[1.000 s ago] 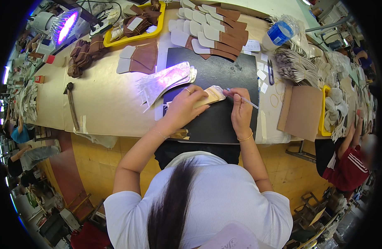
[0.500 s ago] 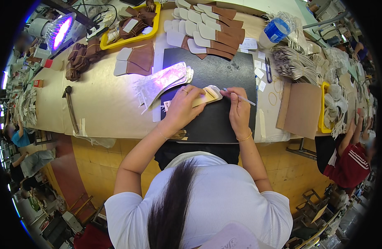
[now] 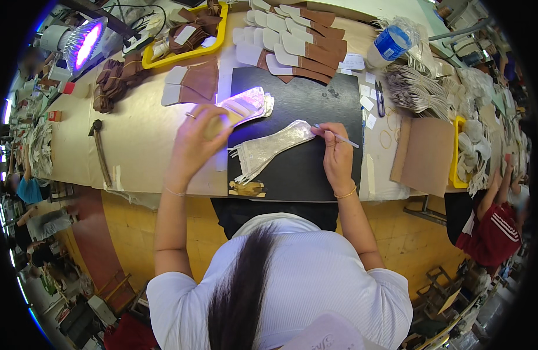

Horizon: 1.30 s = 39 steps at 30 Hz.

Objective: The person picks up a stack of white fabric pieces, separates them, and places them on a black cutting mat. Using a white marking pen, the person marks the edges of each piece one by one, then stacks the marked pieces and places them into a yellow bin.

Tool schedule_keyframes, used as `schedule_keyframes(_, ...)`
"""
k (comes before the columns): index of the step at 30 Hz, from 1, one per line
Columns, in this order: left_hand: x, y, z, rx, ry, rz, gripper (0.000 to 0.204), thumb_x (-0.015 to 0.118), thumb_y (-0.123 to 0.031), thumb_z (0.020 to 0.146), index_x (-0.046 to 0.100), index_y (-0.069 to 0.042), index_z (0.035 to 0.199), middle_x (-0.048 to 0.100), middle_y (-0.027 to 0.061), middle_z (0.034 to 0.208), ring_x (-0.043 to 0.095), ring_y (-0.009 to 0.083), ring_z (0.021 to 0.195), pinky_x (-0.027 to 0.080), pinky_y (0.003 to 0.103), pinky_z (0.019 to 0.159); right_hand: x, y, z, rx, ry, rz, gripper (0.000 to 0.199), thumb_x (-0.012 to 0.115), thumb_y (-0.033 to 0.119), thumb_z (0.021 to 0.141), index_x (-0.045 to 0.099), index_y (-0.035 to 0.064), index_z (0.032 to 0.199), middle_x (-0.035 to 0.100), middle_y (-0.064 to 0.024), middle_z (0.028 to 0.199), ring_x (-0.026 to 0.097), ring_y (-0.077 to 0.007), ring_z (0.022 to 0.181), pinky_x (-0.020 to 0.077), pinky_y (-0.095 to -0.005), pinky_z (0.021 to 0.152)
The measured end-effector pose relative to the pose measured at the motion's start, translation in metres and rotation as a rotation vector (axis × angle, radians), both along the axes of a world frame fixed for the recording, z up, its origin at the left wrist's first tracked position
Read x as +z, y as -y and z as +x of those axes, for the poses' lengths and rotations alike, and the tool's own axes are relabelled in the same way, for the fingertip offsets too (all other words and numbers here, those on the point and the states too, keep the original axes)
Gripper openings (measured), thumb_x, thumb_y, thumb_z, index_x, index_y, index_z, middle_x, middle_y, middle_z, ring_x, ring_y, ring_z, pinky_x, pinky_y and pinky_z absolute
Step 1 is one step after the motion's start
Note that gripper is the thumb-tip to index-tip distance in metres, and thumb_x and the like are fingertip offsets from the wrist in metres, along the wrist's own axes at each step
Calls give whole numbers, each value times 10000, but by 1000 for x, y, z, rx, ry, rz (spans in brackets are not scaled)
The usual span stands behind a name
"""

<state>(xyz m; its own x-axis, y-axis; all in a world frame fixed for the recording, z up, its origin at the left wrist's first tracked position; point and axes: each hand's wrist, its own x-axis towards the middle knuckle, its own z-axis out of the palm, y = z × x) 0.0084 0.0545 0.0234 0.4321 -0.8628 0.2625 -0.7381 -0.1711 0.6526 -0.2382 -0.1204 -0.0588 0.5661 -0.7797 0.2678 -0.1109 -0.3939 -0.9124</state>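
My left hand (image 3: 202,137), blurred by motion, is closed on a pale yellow slotted template (image 3: 241,109). The template lies over a stack of whitish cut pieces (image 3: 269,106) lit violet by the lamp; the hand hides its near end. In my right hand (image 3: 337,153) is a thin pen-like marker (image 3: 346,140), pinched between thumb and fingers. Its tip touches or nearly touches the rounded end of a single whitish strap-shaped piece (image 3: 272,144). That piece lies flat on the black mat (image 3: 333,181), with its fringed end to the left.
A violet lamp (image 3: 88,44) leans in from the upper left. Brown-and-white pieces (image 3: 304,49) fan out beyond the mat, beside a yellow tray (image 3: 222,35). A hammer (image 3: 99,153) lies left; a cutter knife (image 3: 379,98), bottle (image 3: 390,44) and folded cardboard (image 3: 422,153) stand right.
My left hand has lifted the template off the piece on the mat and carried it up and left to the lit stack. The right hand with the marker has stayed almost still.
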Motion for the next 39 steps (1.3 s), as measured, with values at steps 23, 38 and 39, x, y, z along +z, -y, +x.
schedule_keyframes(23, -70, 57, -91, -146, 110, -109, 217, 821, -175, 781, 761, -57, 953, 698, 85, 1072, 636, 283, 984, 510, 400, 873, -1, 4, -4, -18, 34, 137, 299, 449, 236, 1102, 621, -8, 1097, 695, -125, 980, 729, -221, 937, 532, -306, 827)
schedule_keyframes(38, -76, 61, -99, -105, 220, -113, 215, 820, -187, 773, 759, -87, 952, 712, 68, 1092, 624, 256, 960, 470, 392, 832, -2, 6, -4, -26, -92, -32, 242, 522, 206, 1063, 694, 41, 1023, 719, -101, 945, 683, -254, 816, 495, -362, 829)
schedule_keyframes(39, -75, 61, -100, -102, 234, -103, 215, 819, -183, 773, 758, -87, 956, 712, 70, 1098, 623, 257, 960, 468, 394, 835, 3, 7, -3, 1, -127, -110, 226, 541, 205, 1049, 705, 54, 1015, 721, -90, 933, 670, -256, 803, 476, -366, 834)
